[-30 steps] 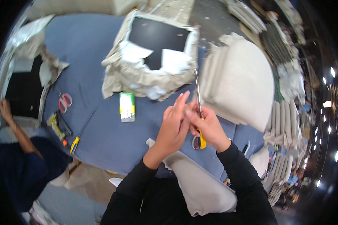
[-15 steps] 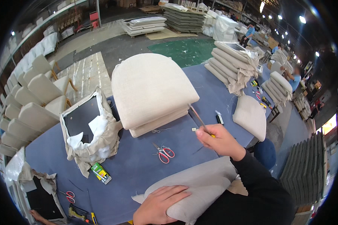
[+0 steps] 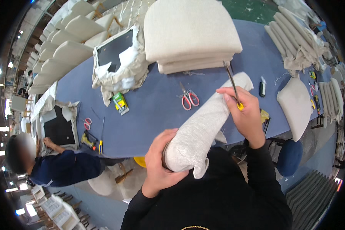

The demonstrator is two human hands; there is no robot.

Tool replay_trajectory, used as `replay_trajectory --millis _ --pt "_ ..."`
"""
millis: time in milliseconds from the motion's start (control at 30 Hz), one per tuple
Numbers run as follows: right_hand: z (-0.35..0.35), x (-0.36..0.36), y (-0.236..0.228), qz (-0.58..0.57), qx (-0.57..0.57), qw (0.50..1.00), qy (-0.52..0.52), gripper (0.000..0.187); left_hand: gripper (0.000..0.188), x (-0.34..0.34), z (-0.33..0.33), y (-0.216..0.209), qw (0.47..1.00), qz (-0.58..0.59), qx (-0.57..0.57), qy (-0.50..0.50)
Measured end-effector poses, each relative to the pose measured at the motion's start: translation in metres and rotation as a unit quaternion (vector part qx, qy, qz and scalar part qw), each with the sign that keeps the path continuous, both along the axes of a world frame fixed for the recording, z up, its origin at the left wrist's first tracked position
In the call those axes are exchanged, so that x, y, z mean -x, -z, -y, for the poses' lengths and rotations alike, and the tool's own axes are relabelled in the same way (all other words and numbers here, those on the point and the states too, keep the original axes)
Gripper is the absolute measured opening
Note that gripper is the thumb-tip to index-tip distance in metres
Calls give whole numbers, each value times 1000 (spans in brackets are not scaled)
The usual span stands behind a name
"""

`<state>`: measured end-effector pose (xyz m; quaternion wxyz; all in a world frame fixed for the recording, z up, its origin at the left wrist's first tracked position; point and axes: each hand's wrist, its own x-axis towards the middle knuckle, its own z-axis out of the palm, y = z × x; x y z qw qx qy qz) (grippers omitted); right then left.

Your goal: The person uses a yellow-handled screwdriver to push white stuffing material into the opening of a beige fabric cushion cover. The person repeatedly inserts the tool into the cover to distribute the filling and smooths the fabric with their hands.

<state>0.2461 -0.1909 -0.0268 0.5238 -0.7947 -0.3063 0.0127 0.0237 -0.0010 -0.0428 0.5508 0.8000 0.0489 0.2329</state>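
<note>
A light beige upholstered seat cushion (image 3: 201,124) is held up on its edge before my chest, slanting from lower left to upper right. My left hand (image 3: 160,163) grips its near lower end, thumb underneath. My right hand (image 3: 247,113) is closed round a screwdriver (image 3: 231,78) with a yellow handle and a long metal shaft pointing up and away. The same hand's fingers also rest against the cushion's far end. Beyond it on the table lie red-handled scissors (image 3: 189,100). A stack of covered cushions (image 3: 191,32) stands farther back.
The blue table (image 3: 138,126) carries a cushion with loose fabric (image 3: 117,57), a green-and-yellow box (image 3: 120,103), a staple gun (image 3: 265,117) and a black marker-like item (image 3: 262,89). A co-worker (image 3: 61,165) works at the left. A blue stool (image 3: 290,158) stands right.
The cushion has been raised from my lap and tipped on edge. My left hand has shifted from lying on top to gripping its end; my right hand now touches it too. The view has turned downward.
</note>
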Motion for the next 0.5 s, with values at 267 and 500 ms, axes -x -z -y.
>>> replay_trajectory --millis 267,500 --pt "15 9 25 -9 -42 999 -2 15 88 -17 -18 -25 987 -17 34 154" --pt "43 4 38 -222 -167 961 -5 26 63 -39 -3 -26 981 77 -41 172"
